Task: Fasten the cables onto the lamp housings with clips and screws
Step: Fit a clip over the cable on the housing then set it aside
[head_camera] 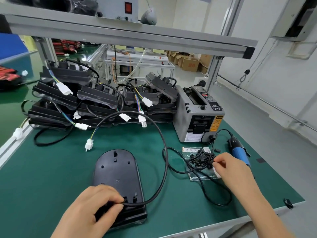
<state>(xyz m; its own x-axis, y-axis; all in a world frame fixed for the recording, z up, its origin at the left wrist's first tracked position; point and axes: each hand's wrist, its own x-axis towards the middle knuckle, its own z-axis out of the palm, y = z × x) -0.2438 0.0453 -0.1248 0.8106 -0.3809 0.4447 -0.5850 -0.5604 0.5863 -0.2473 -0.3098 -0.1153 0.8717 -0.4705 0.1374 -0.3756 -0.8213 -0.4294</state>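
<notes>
A black lamp housing (118,176) lies flat on the green mat in front of me. Its black cable (161,134) loops up and over to a white connector (89,144). My left hand (91,208) grips the housing's near end, thumb and fingers pinching the cable where it meets the housing. To the right lies a pile of small black clips and screws (200,159) on a clear bag. My right hand (229,169) reaches into that pile and pinches a small black piece at its fingertips.
Several finished housings with cables (96,98) are stacked at the back. A grey tape dispenser (197,117) stands at the right rear. A blue electric screwdriver (239,152) lies behind my right hand, its cord (214,194) snaking over the mat. A shelf rail (137,35) runs overhead.
</notes>
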